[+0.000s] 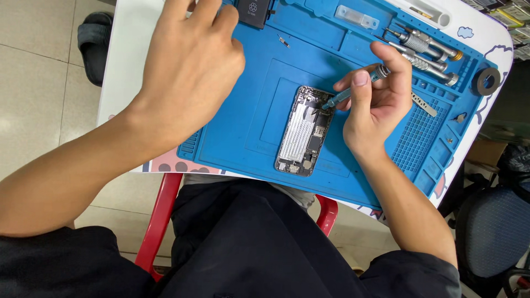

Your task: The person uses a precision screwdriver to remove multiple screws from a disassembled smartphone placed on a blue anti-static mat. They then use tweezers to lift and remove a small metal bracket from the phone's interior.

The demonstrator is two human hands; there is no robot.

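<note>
Opened phone point(305, 132): back shell with internals exposed, lying on blue repair mat point(243, 116), centre. Precision screwdriver point(353, 88): tip at phone's upper edge, pinched in fingers of right hand point(375, 105). Left hand point(187, 60): loosely curled, holding nothing visible, raised over mat's left part near black battery point(254, 12). Spare screwdrivers point(425, 49): mat's top right tray. White desk point(118, 83) beneath.

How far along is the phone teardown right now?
Done: the phone lies opened on the blue mat, its insides exposed, and a black battery-like part sits apart at the mat's top edge. In hand: the right hand holds a screwdriver with its tip at the phone's upper end; the left hand reaches toward the mat's top. Left: boards remain inside.
</note>
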